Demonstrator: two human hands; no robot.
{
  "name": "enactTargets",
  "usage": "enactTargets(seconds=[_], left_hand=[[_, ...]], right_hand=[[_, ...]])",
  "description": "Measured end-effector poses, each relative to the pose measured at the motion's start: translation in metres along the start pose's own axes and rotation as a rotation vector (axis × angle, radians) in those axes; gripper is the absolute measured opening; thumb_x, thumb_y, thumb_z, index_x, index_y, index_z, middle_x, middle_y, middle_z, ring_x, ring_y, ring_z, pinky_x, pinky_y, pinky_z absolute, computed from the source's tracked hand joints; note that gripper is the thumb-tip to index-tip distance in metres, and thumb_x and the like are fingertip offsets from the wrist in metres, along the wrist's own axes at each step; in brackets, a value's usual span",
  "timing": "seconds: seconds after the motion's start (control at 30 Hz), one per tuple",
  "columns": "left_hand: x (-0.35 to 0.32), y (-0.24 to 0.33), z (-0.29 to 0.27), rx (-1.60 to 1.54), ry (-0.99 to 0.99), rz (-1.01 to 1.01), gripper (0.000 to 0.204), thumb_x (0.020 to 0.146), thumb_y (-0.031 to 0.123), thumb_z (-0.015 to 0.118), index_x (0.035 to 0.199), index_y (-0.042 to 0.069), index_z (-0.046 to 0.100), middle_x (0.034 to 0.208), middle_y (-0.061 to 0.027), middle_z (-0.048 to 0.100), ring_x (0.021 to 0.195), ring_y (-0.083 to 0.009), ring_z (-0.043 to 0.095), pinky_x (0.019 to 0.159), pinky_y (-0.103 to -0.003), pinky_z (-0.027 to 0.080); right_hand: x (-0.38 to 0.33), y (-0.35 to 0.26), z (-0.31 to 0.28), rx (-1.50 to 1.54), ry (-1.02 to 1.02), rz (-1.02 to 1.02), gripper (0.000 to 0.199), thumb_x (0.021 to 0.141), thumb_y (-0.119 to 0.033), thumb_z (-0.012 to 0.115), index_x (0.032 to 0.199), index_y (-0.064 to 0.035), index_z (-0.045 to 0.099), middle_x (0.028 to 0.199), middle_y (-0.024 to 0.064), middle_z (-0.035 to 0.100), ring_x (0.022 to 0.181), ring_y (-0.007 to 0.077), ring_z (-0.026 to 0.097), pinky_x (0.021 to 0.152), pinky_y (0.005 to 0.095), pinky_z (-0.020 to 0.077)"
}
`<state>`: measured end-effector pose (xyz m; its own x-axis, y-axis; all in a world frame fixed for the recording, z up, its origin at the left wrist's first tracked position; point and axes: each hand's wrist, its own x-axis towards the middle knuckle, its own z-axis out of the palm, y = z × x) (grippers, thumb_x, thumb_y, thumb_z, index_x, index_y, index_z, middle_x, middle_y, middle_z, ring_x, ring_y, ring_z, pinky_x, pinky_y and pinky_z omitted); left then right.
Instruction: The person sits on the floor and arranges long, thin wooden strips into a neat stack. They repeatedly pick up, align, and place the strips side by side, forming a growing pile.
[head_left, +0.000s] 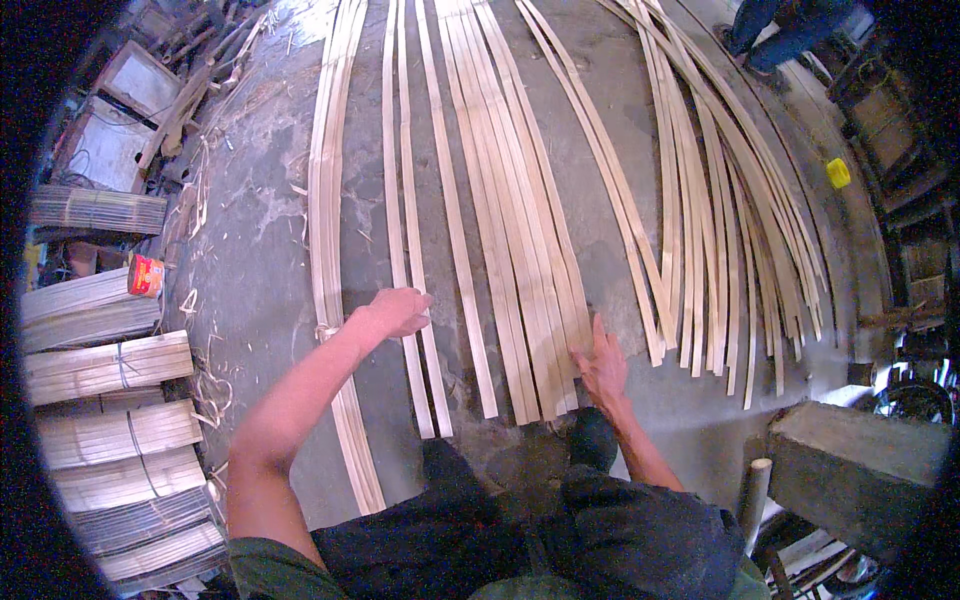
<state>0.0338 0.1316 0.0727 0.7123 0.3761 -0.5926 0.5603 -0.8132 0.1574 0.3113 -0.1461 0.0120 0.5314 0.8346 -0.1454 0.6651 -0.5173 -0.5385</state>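
Note:
Long pale bamboo strips lie lengthwise on the concrete floor before me. My left hand (pixel 400 312) is over a pair of narrow strips (pixel 412 360), its fingers curled together around them; the fingertips are partly hidden. Between my hands, one single strip (pixel 470 330) lies apart, beside a wider row of strips (pixel 520 300) set edge to edge. At the right edge of that row rests my right hand (pixel 605 365), with its fingers stretched out and touching the outermost strip. Left of my left hand runs a tied bunch of strips (pixel 325 220), passing under my forearm.
More loose strips (pixel 700 250) fan out at the right. Tied bundles of slats (pixel 120 440) are stacked along the left, with a red tin (pixel 146 276) on them. A concrete block (pixel 850 470) stands at the lower right. Another person's legs (pixel 775 40) show at the far right.

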Motion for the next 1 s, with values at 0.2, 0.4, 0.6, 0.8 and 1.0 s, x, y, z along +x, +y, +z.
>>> enactTargets(seconds=[0.2, 0.4, 0.6, 0.8, 1.0], left_hand=[[-0.004, 0.005, -0.002, -0.005, -0.017, -0.039, 0.038, 0.089, 0.031, 0.057, 0.118, 0.006, 0.057, 0.105, -0.0197, 0.064, 0.102, -0.0377, 0.063, 0.086, -0.051, 0.052], [-0.01, -0.003, 0.003, 0.005, -0.048, -0.064, 0.036, 0.09, 0.031, 0.057, 0.113, 0.004, 0.057, 0.106, -0.0198, 0.064, 0.103, -0.0385, 0.062, 0.086, -0.051, 0.052], [-0.016, -0.011, 0.01, -0.028, 0.01, -0.04, 0.034, 0.091, 0.03, 0.057, 0.11, 0.002, 0.057, 0.105, -0.0205, 0.064, 0.103, -0.0391, 0.062, 0.086, -0.051, 0.051], [-0.009, 0.001, -0.003, -0.029, 0.014, -0.035, 0.033, 0.09, 0.029, 0.058, 0.11, 0.003, 0.057, 0.103, -0.0217, 0.064, 0.101, -0.0389, 0.063, 0.086, -0.052, 0.051], [-0.014, -0.015, 0.018, -0.019, 0.025, -0.033, 0.033, 0.09, 0.028, 0.058, 0.11, 0.003, 0.057, 0.103, -0.0213, 0.065, 0.099, -0.0389, 0.063, 0.083, -0.051, 0.052]], right_hand=[[0.01, -0.007, -0.005, 0.165, -0.235, 0.125, 0.072, 0.087, -0.026, 0.067, 0.146, 0.0001, 0.035, 0.104, 0.0205, 0.062, 0.094, 0.0285, 0.062, 0.083, 0.0351, 0.0494], [0.022, 0.037, 0.0, 0.565, -0.051, 0.119, 0.056, 0.094, -0.023, 0.06, 0.141, 0.0027, 0.043, 0.103, 0.0082, 0.065, 0.089, 0.014, 0.058, 0.082, 0.0288, 0.048], [0.021, 0.031, -0.001, 0.441, 0.145, 0.097, 0.042, 0.097, -0.022, 0.056, 0.129, 0.0051, 0.054, 0.105, 0.0102, 0.067, 0.096, 0.0138, 0.058, 0.084, 0.0282, 0.0467], [-0.022, 0.048, 0.013, 0.684, 0.278, 0.177, 0.044, 0.098, -0.025, 0.057, 0.126, 0.0085, 0.055, 0.111, 0.0148, 0.066, 0.103, 0.0174, 0.059, 0.09, 0.0305, 0.0464], [0.012, 0.019, -0.017, 0.591, 0.245, 0.178, 0.047, 0.097, -0.026, 0.058, 0.127, 0.0096, 0.054, 0.111, 0.016, 0.066, 0.101, 0.0201, 0.061, 0.091, 0.0309, 0.0467]])
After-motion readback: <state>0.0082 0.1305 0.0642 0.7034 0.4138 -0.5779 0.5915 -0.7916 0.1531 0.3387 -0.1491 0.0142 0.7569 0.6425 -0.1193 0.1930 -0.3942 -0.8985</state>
